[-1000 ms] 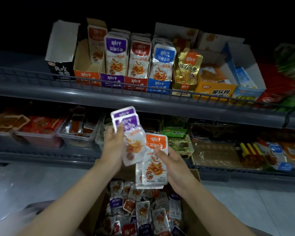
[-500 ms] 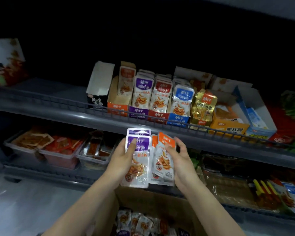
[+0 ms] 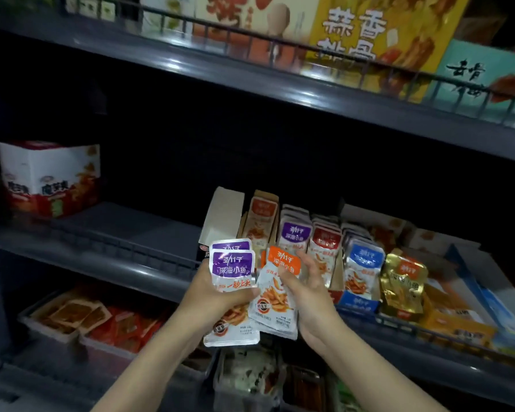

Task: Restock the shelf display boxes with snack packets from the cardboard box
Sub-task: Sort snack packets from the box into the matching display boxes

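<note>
- currently: left hand (image 3: pixel 217 298) grips a small stack of purple-top packets (image 3: pixel 232 263), thumb across the fronts, fingers hidden behind; at least two in the stack.
- right hand (image 3: pixel 308 292) holds orange-top packets (image 3: pixel 277 295), thumb on the printed face, fingers at the right edge; a second orange top peeks out behind the first.
- the two stacks sit side by side, edges overlapping, just near of the middle shelf rail (image 3: pixel 137 257). one flavour per hand, likely so each goes straight into its own colour box without re-sorting.
- display boxes stand in a row on the middle shelf, right of centre: orange box (image 3: pixel 262 217), purple row (image 3: pixel 296 236), red row (image 3: pixel 324 243), blue row (image 3: pixel 364 263), then a gold packet (image 3: pixel 403 281).
- orange box looks sparse, one packet upright at its far end; purple, red and blue look well packed.
- packets held upright, labels facing near, matching the shelf facing; judged ready for slotting in.
- cardboard box not in view; cannot say what remains in it.
- next step, judged: orange stack into the orange box just beyond the hands. risk: slippery pouches fanning out of a one-hand grip.
</note>
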{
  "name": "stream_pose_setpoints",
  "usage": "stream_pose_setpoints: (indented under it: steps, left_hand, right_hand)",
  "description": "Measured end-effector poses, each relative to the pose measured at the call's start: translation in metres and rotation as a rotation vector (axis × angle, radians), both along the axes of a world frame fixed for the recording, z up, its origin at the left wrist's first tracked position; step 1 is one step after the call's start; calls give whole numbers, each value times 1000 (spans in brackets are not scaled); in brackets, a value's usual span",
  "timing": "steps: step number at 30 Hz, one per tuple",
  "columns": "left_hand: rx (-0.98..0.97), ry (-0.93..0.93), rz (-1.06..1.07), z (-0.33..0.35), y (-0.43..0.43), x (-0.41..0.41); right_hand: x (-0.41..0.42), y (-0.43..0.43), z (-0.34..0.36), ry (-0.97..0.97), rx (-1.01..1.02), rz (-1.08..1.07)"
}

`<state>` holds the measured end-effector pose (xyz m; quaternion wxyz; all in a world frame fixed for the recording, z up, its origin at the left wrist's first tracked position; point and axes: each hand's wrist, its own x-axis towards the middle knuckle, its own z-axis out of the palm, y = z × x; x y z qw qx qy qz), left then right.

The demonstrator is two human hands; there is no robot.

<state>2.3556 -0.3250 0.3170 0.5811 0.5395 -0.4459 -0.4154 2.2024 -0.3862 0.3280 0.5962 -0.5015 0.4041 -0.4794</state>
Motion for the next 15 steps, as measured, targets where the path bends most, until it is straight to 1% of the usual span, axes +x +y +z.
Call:
stream_pose_setpoints:
  steps: [2, 3, 7, 9, 12, 14, 15]
  left_hand:
    - [1, -15, 9, 2, -8, 15]
    - [3, -43, 7, 3, -13, 23]
    - [-19, -152, -45, 14, -32, 47]
    - [-32, -178, -60, 22, -45, 54]
    - [-91, -185, -42, 32, -63, 60]
    - [-133, -182, -32, 38, -71, 62]
    - [-145, -162, -17, 40, -73, 64]
  right_hand:
    - [4, -15, 9, 52, 25, 69]
    - [3, -23, 18, 128, 15, 122]
    - [1, -61, 72, 597, -32, 479]
    - [8, -77, 92, 797, -98, 552]
    - [19, -93, 114, 918, -218, 535]
    - [20, -102, 126, 930, -284, 532]
    - [19, -107, 131, 914, -301, 495]
